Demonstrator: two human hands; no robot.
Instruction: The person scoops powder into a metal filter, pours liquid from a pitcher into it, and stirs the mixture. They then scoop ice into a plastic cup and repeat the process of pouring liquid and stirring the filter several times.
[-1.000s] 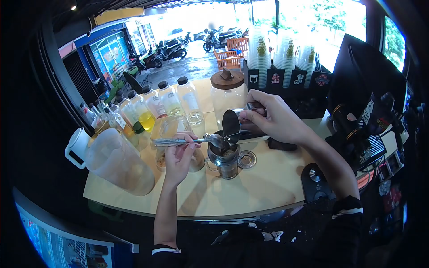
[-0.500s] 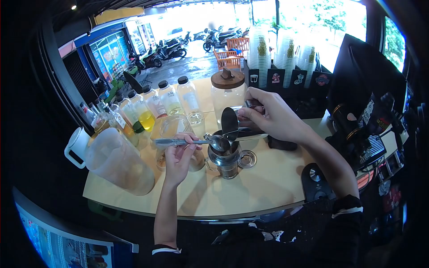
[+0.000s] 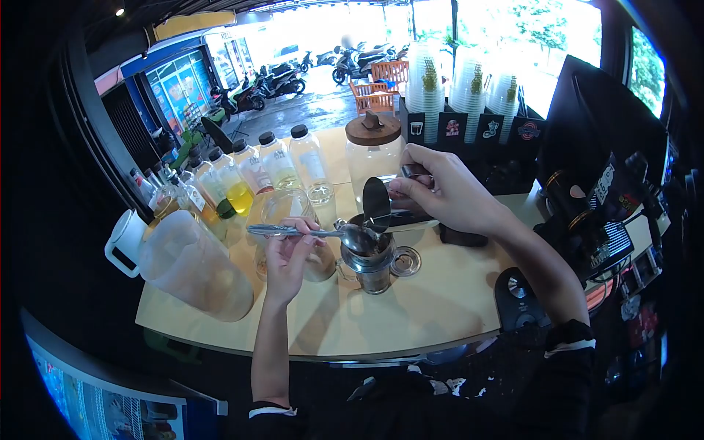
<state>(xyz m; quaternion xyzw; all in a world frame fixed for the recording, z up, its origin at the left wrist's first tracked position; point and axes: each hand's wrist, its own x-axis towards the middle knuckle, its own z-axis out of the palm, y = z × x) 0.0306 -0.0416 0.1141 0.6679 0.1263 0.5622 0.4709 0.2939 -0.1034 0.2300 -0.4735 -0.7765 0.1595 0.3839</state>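
Left hand: thumb and fingertips pinch the spoon's handle partway along; the hand (image 3: pixel 287 257) is raised above the counter (image 3: pixel 433 308), left of the pot.
Spoon: metal (image 3: pixel 326 233), held over the pot; its long axis runs across the view, nearly level, dipping slightly rightward. The handle's end points left, the bowl points right, towards the cup.
Right hand: thumb and fingers pinch the cup's handle from above; the hand (image 3: pixel 447 183) reaches in from the right.
Cup: a dark metal cup (image 3: pixel 377 205), apparently tipped on its side, its round mouth facing left. Its long axis seems to run from the mouth rightward under the hand.
Spoon and cup: the spoon's bowl is at the lower edge of the mouth; whether they touch, I cannot tell.
Pot: metal (image 3: pixel 375 282), upright on the counter, directly below both. The hold seems chosen to keep the mouth within the spoon's reach and over the pot's opening.
Disc: a round metal disc (image 3: pixel 405 262), flat just beside the pot on the right, probably set there to leave the top uncovered.
Jar: wooden-lidded, clear (image 3: pixel 374 158), standing behind the cup.
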